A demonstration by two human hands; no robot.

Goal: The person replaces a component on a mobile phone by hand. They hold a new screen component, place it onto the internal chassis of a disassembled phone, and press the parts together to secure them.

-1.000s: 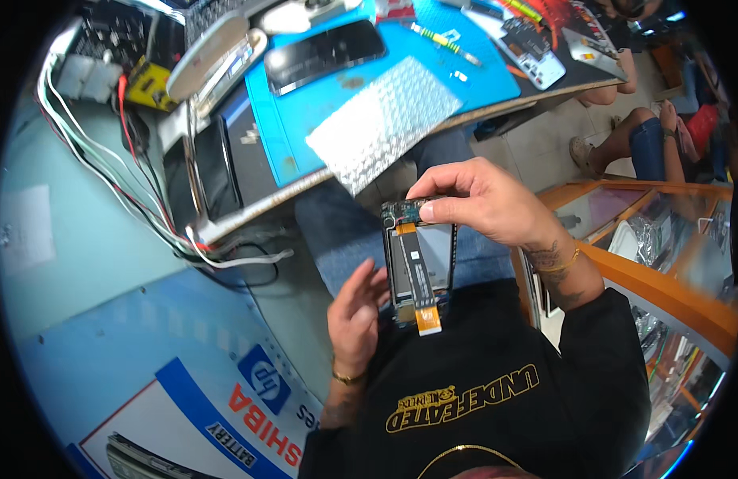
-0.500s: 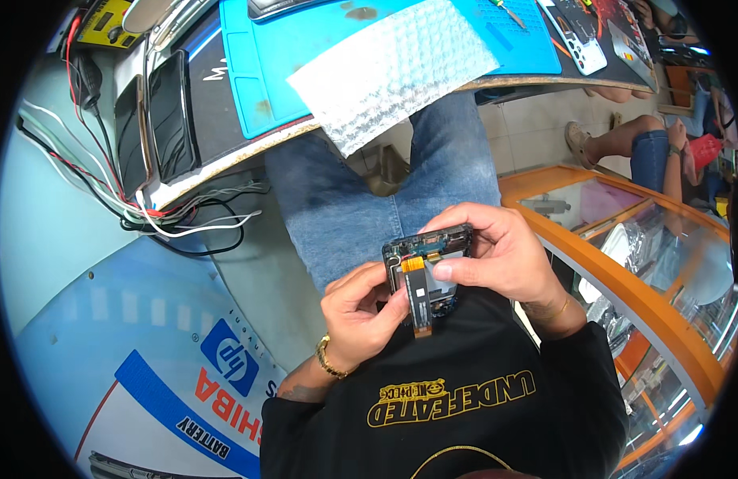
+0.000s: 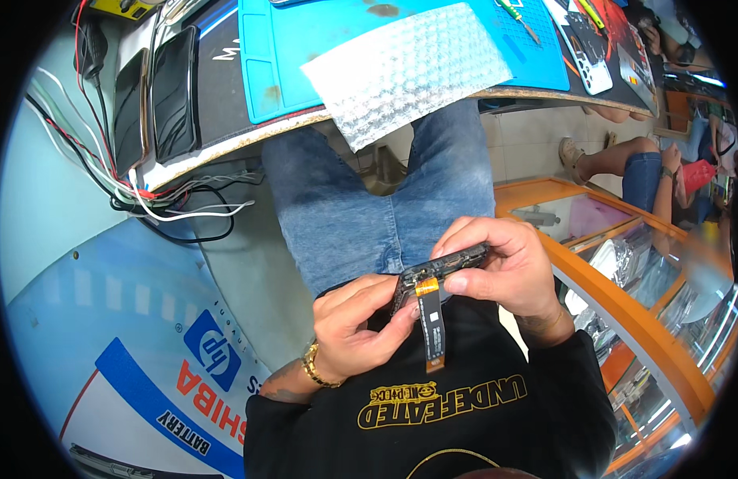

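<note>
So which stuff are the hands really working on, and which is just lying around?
Being worked on:
- dark phone part, held by left hand and right hand
- its dangling orange-and-black flat ribbon cable

Lying about:
- silvery bubble-wrap sheet
- blue rubber work mat
- two black phones
- tangled wires

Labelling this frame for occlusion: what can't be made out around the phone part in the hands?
Head view, the only one:
- Phone part: its middle and far face are covered by the right hand and left hand.
- Flex cable: connector detail too small.
- Left hand fingertips: hidden behind the part.
- Bubble wrap sheet covers part of the blue mat.
- Mat's top is cut by the frame edge.
</note>
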